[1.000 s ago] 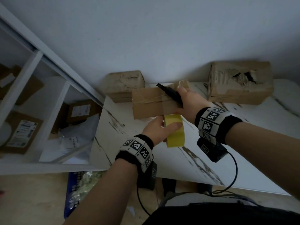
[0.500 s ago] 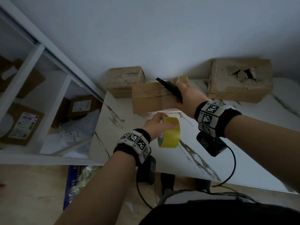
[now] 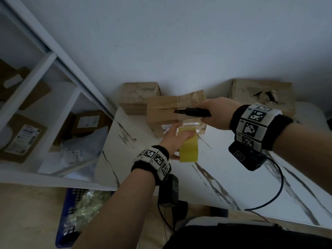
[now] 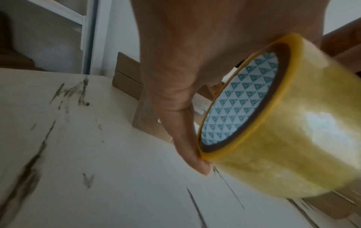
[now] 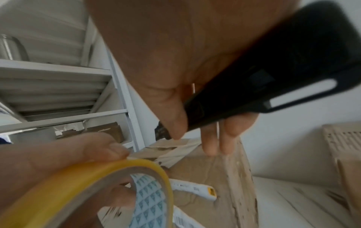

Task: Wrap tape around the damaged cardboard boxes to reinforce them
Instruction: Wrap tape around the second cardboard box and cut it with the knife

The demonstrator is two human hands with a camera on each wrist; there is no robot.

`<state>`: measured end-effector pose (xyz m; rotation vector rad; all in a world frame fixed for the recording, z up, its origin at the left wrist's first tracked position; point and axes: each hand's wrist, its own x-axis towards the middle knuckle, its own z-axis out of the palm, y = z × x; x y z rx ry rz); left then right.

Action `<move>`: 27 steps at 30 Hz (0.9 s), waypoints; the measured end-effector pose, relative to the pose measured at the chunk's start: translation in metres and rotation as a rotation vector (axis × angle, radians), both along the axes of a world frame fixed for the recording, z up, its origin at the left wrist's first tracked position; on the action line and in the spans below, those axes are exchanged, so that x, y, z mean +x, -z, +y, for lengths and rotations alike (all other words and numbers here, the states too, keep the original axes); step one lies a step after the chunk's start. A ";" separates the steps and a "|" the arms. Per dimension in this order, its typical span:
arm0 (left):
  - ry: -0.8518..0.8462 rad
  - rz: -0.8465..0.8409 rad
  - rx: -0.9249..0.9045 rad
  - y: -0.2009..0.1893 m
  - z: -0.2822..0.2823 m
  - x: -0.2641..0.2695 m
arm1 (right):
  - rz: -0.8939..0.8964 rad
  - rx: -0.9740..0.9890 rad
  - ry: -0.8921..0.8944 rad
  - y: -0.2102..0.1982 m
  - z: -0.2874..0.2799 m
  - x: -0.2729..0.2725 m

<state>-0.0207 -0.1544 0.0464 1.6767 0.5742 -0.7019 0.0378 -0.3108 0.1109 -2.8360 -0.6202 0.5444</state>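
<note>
Both hands are busy: left hand [image 3: 173,139] grips the yellow tape roll [image 3: 189,149] just below the cardboard box [image 3: 165,112], which the right hand [image 3: 216,114] holds above the counter [image 3: 224,177] together with a black cutter [image 3: 192,112].

black wristbands [image 3: 260,125], checkered markers, cabled cameras

white shelving unit [image 3: 45,97] off to the left had labelled parcels [image 3: 21,137] stuffed in it, and a blue crate [image 3: 71,216] sat on the floor underneath
</note>
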 end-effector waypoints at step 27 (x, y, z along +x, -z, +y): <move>0.039 -0.069 0.047 0.001 0.001 -0.004 | -0.112 -0.369 -0.016 -0.005 0.020 -0.007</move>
